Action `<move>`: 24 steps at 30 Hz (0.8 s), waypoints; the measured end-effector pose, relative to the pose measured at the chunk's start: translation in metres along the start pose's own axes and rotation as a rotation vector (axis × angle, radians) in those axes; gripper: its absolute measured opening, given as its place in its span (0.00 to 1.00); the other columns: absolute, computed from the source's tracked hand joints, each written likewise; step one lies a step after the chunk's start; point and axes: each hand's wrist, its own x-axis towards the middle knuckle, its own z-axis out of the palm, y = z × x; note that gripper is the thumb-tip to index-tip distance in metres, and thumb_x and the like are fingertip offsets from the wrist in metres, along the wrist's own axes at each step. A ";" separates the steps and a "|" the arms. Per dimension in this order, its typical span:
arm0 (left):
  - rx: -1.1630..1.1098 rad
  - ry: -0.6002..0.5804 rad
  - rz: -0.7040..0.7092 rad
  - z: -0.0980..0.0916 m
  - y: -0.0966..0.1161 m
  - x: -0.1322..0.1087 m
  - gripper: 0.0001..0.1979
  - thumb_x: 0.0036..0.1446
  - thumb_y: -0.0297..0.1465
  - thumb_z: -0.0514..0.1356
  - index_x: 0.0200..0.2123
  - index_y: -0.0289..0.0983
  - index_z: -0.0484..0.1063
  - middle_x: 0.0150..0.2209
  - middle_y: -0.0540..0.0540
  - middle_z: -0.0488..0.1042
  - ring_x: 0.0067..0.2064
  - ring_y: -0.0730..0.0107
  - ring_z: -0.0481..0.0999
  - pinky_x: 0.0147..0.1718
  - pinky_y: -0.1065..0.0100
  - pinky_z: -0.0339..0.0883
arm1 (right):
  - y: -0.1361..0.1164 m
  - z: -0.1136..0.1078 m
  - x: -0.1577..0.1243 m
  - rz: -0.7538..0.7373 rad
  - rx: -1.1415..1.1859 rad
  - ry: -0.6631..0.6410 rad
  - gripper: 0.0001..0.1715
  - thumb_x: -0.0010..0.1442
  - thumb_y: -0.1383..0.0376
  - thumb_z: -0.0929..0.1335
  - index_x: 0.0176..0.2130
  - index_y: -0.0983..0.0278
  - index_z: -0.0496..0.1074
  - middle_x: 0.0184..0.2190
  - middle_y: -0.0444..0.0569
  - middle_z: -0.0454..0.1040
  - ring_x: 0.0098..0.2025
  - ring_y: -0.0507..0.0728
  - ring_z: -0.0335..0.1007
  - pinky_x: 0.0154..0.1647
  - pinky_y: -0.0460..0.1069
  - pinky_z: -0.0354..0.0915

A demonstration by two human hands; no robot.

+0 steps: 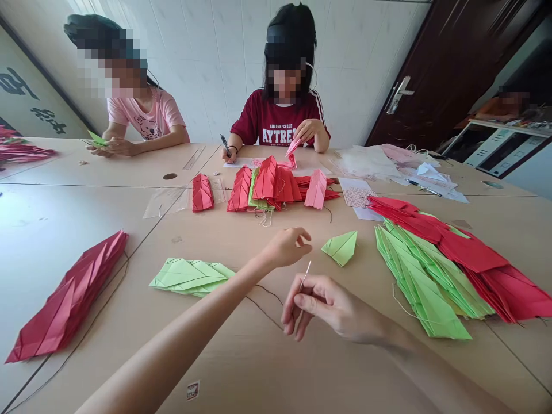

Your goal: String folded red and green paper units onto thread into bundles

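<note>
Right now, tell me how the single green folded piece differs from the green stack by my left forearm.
The single green piece is one fold, standing puffed with a raised crease; the green stack is several pieces overlapped and lying flat. The single piece lies just right of the left hand, beyond the needle pinched in the right hand; the stack lies left of the forearm. Both are light green, pointed folded paper.

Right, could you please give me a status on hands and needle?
Right hand pinches needle. Left hand pinched shut just above its tip. Green folded paper beyond, untouched.
</note>
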 end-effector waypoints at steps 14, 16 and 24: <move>-0.431 0.022 0.045 0.035 0.017 0.035 0.36 0.36 0.27 0.65 0.53 0.34 0.60 0.47 0.36 0.67 0.50 0.46 0.65 0.50 0.51 0.54 | 0.003 0.008 0.004 -0.192 -0.035 0.352 0.12 0.62 0.58 0.62 0.35 0.65 0.67 0.22 0.41 0.68 0.22 0.48 0.66 0.24 0.45 0.65; -0.570 0.017 0.014 0.016 0.006 0.025 0.31 0.46 0.33 0.58 0.55 0.35 0.56 0.46 0.37 0.67 0.44 0.56 0.71 0.44 0.55 0.62 | 0.003 0.010 0.003 -0.204 -0.042 0.386 0.12 0.62 0.59 0.62 0.35 0.65 0.67 0.22 0.41 0.67 0.22 0.48 0.66 0.25 0.45 0.65; -1.591 -0.036 0.038 -0.032 -0.025 -0.061 0.24 0.41 0.20 0.52 0.45 0.34 0.66 0.40 0.43 0.74 0.47 0.56 0.72 0.51 0.50 0.58 | 0.016 0.017 0.002 -0.156 -0.109 0.370 0.12 0.62 0.58 0.62 0.37 0.64 0.68 0.22 0.40 0.66 0.23 0.48 0.64 0.24 0.44 0.63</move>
